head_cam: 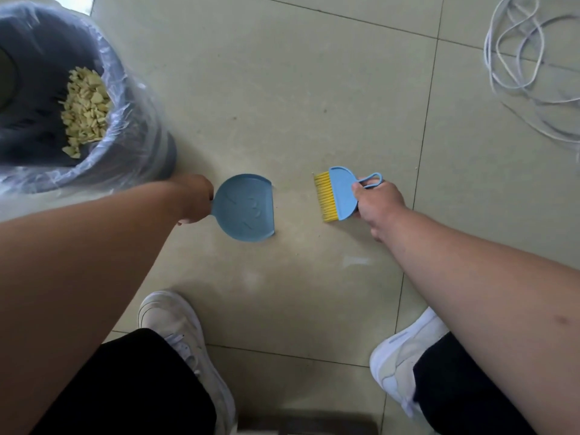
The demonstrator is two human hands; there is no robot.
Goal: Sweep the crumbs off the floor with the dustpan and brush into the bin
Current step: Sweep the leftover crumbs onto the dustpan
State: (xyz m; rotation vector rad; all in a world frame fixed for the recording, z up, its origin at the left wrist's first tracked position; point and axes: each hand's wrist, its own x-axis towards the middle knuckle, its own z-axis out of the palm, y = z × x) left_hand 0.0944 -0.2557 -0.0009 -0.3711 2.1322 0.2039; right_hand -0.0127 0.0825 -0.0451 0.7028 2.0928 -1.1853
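2 hands are at work over the tiled floor (pixel 314 89), and both are yours. Your left hand (pixel 196 199) grips the handle of the blue dustpan (pixel 244 208); the fingers are curled around it, though the handle itself is hidden under the hand. The dustpan lies low on the floor with its straight open edge turned toward the right, and its pan shows no crumbs inside. Your right hand (pixel 376 205) pinches the blue brush (pixel 342 193) at its looped handle, the thumb lying across the base of the loop. The brush's yellow bristles (pixel 324 196) point left, toward the dustpan's open edge, and a bare strip of floor lies between the 2 tools, so they are apart.

To the upper left stands the bin (pixel 147 133), lined with a clear plastic bag (pixel 125 98) folded over its rim, just beyond your left forearm. A heap of pale yellow crumbs (pixel 86 108) rests inside it against the right wall. On the floor, a tiny pale speck lies by the tip of the bristles and another sits near the grout line to the right; I cannot tell whether either is a crumb.

At the upper right, a tangle of white cable (pixel 514 51) lies on the tiles, well apart from the tools. Below, your 2 white sneakers show, the left (pixel 175 321) and the right (pixel 401 359), beneath black trousers (pixel 141 381).
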